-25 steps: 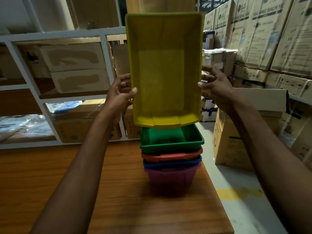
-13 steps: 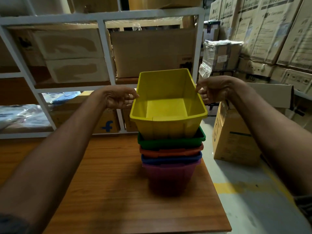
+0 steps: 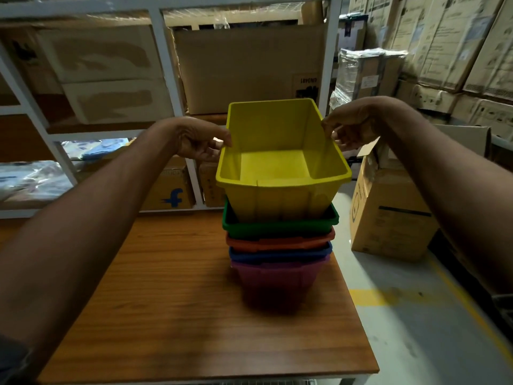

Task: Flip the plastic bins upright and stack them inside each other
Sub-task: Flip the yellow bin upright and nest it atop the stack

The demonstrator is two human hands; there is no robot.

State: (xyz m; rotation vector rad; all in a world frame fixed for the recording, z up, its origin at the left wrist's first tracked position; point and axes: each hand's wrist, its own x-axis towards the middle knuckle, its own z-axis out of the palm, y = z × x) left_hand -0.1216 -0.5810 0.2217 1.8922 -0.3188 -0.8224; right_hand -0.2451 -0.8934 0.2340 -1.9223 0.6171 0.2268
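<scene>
A yellow bin [image 3: 280, 195] stands upright with its base inside the green bin [image 3: 280, 225], though most of its walls rise above the green rim. Below come an orange bin [image 3: 277, 243], a blue bin [image 3: 277, 252] and a purple bin [image 3: 277, 279], all nested upright near the right edge of the wooden table [image 3: 166, 301]. My left hand [image 3: 202, 140] pinches the yellow bin's left rim. My right hand [image 3: 349, 126] holds the right rim, fingers curled at its edge.
A white metal shelf [image 3: 166, 65] full of cardboard boxes stands behind the table. A large cardboard box [image 3: 388, 218] sits on the floor to the right of the stack, with stacked cartons [image 3: 458, 51] behind it. The table's right edge lies close to the bins.
The yellow bin was held high and tipped toward me; it has turned upright and come down into the green bin. Both hands stayed on its sides.
</scene>
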